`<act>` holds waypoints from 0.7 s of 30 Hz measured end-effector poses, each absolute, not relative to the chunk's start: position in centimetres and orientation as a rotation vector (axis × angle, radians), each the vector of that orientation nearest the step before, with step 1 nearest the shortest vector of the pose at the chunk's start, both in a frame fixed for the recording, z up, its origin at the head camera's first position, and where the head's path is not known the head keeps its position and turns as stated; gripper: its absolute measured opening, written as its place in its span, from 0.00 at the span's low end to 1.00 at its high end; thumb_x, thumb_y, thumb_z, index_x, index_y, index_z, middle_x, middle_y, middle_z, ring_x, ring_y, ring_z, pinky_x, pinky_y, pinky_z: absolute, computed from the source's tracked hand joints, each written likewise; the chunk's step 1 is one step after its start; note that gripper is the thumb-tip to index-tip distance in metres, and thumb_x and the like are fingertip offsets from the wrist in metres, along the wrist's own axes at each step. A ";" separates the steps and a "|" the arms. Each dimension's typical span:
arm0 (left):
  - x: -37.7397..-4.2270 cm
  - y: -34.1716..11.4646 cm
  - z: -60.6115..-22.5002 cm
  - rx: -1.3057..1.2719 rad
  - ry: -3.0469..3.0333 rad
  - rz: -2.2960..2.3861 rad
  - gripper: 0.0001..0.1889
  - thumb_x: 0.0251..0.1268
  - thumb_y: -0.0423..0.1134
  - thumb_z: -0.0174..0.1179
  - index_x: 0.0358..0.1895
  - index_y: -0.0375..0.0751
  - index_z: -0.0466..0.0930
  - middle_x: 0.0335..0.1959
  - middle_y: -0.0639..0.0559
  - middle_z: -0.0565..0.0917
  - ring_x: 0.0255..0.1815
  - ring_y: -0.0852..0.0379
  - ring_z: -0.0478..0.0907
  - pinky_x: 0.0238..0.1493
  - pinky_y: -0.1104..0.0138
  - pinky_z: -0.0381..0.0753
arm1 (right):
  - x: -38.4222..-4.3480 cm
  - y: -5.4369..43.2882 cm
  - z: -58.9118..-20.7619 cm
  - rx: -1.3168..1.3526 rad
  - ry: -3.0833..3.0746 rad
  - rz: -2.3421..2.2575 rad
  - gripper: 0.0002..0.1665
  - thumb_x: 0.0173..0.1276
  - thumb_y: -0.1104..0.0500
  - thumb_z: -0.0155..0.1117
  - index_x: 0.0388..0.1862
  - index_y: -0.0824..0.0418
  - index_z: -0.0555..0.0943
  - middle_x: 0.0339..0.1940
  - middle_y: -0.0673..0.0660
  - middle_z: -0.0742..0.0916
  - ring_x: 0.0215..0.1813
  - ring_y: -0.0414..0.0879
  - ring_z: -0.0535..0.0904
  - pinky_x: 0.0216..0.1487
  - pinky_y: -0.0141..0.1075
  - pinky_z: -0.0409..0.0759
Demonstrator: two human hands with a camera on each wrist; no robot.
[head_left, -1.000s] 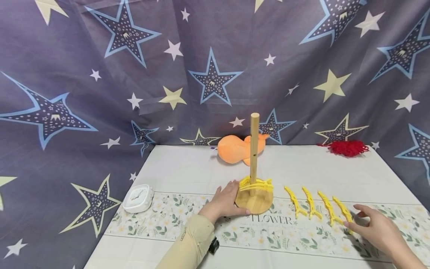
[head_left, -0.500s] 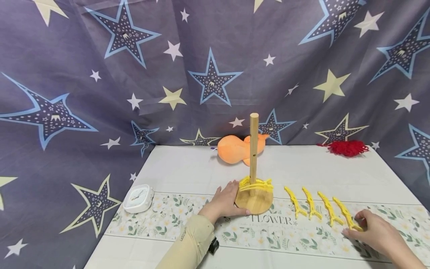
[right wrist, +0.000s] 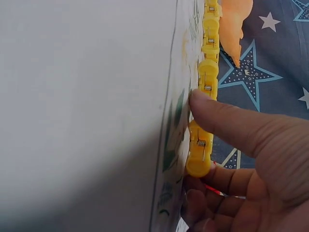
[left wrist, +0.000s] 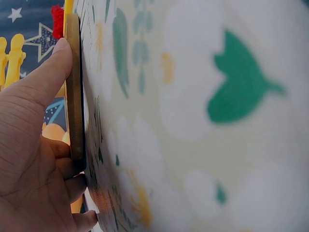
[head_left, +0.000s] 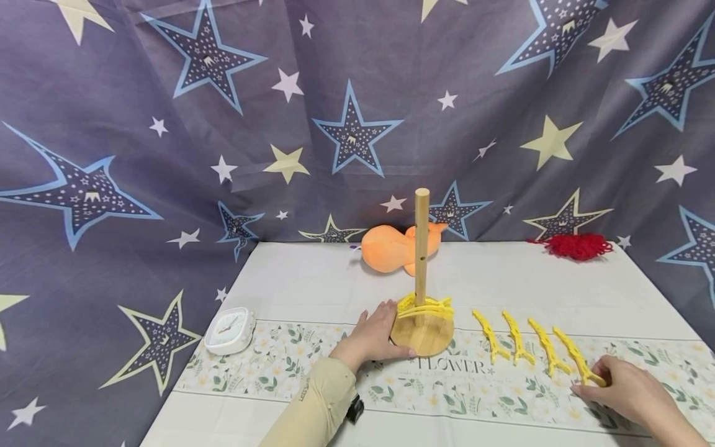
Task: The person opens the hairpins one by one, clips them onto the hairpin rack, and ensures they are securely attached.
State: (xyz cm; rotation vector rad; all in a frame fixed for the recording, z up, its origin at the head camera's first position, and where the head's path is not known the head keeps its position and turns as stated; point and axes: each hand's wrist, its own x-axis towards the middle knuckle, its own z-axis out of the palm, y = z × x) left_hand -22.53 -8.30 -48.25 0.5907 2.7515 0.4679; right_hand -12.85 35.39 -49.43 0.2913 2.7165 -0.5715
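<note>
My left hand [head_left: 373, 338] holds the round base of a wooden stand [head_left: 423, 340], whose post rises upright. In the left wrist view the thumb lies along the base's edge [left wrist: 74, 101], with the fingers curled at its lower end. Several yellow hair clips [head_left: 429, 309] rest on the base around the post. To the right, a row of yellow hair clips [head_left: 516, 340] lies on the table. My right hand [head_left: 628, 386] pinches the handle end of the rightmost hair clip [head_left: 571, 349]; its spring end [right wrist: 199, 150] sits between thumb and index finger.
A white clock [head_left: 230, 330] stands at the left. Behind the stand lies an orange plush toy [head_left: 385, 248], and a heap of red yarn [head_left: 580, 246] is at the back right. A flowered runner [head_left: 290, 354] crosses the white table [head_left: 313, 279]. A starry curtain [head_left: 475, 124] hangs behind.
My right hand has shifted slightly right and down, and its thumb and fingers have closed on the end of the rightmost hair clip. The left hand and the stand have hardly moved.
</note>
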 end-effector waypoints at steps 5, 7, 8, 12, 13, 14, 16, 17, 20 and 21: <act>-22.5 -8.4 -48.3 0.594 2.752 0.468 0.59 0.52 0.71 0.63 0.78 0.39 0.47 0.79 0.46 0.50 0.79 0.50 0.45 0.76 0.49 0.43 | -12.7 35.5 -49.4 0.308 2.722 -0.585 0.38 0.49 0.32 0.74 0.27 0.63 0.69 0.22 0.54 0.70 0.27 0.47 0.66 0.29 0.39 0.62; -22.5 -8.4 -48.2 0.596 2.753 0.470 0.59 0.52 0.71 0.63 0.78 0.39 0.47 0.79 0.46 0.51 0.79 0.50 0.45 0.76 0.48 0.43 | -12.8 35.5 -49.3 0.329 2.715 -0.595 0.38 0.50 0.33 0.74 0.28 0.64 0.70 0.22 0.55 0.71 0.28 0.47 0.67 0.30 0.39 0.64; -22.5 -8.4 -48.2 0.597 2.754 0.471 0.59 0.52 0.71 0.63 0.78 0.39 0.47 0.79 0.46 0.51 0.79 0.50 0.45 0.76 0.48 0.43 | -12.8 35.5 -49.3 0.340 2.711 -0.599 0.38 0.50 0.33 0.74 0.28 0.65 0.70 0.23 0.55 0.71 0.28 0.47 0.67 0.30 0.39 0.64; -22.5 -8.4 -48.3 0.604 2.755 0.467 0.59 0.52 0.71 0.63 0.78 0.39 0.47 0.79 0.46 0.50 0.79 0.50 0.44 0.75 0.47 0.43 | -12.8 35.5 -49.1 0.366 2.702 -0.627 0.38 0.51 0.33 0.73 0.29 0.66 0.71 0.23 0.56 0.71 0.29 0.48 0.67 0.30 0.40 0.64; -22.5 -8.4 -48.3 0.604 2.757 0.467 0.59 0.52 0.71 0.63 0.78 0.39 0.47 0.79 0.46 0.50 0.79 0.50 0.45 0.75 0.47 0.43 | -12.8 35.5 -49.0 0.367 2.707 -0.631 0.38 0.51 0.33 0.73 0.28 0.66 0.71 0.23 0.56 0.71 0.29 0.48 0.67 0.30 0.40 0.64; -22.5 -8.4 -48.3 0.604 2.756 0.465 0.59 0.52 0.71 0.63 0.78 0.39 0.47 0.79 0.46 0.50 0.79 0.50 0.44 0.75 0.48 0.42 | -12.8 35.5 -48.9 0.366 2.715 -0.636 0.38 0.51 0.33 0.73 0.29 0.66 0.71 0.23 0.55 0.71 0.29 0.48 0.68 0.30 0.40 0.65; -22.4 -8.4 -48.3 0.603 2.757 0.464 0.59 0.52 0.71 0.62 0.78 0.39 0.47 0.79 0.46 0.50 0.79 0.50 0.44 0.75 0.48 0.42 | -12.8 35.4 -48.6 0.377 2.734 -0.644 0.38 0.51 0.34 0.74 0.30 0.68 0.73 0.24 0.56 0.74 0.29 0.48 0.69 0.30 0.40 0.67; -22.5 -8.4 -48.3 0.602 2.757 0.468 0.59 0.51 0.71 0.62 0.78 0.39 0.47 0.79 0.46 0.50 0.79 0.50 0.44 0.75 0.48 0.42 | -12.8 35.4 -48.4 0.385 2.746 -0.644 0.39 0.51 0.34 0.74 0.31 0.69 0.74 0.24 0.56 0.75 0.29 0.48 0.71 0.30 0.41 0.69; -22.5 -8.4 -48.3 0.594 2.751 0.475 0.59 0.51 0.72 0.62 0.78 0.39 0.46 0.79 0.47 0.50 0.79 0.51 0.44 0.76 0.48 0.42 | -12.9 35.4 -47.9 0.388 2.795 -0.630 0.40 0.53 0.36 0.74 0.37 0.74 0.76 0.28 0.60 0.81 0.32 0.53 0.76 0.32 0.47 0.75; -22.5 -8.4 -48.3 0.593 2.750 0.476 0.60 0.51 0.72 0.62 0.79 0.39 0.46 0.79 0.47 0.50 0.79 0.51 0.44 0.76 0.48 0.42 | -12.9 35.3 -47.8 0.394 2.814 -0.635 0.39 0.54 0.38 0.74 0.38 0.75 0.77 0.29 0.61 0.82 0.33 0.55 0.77 0.33 0.49 0.76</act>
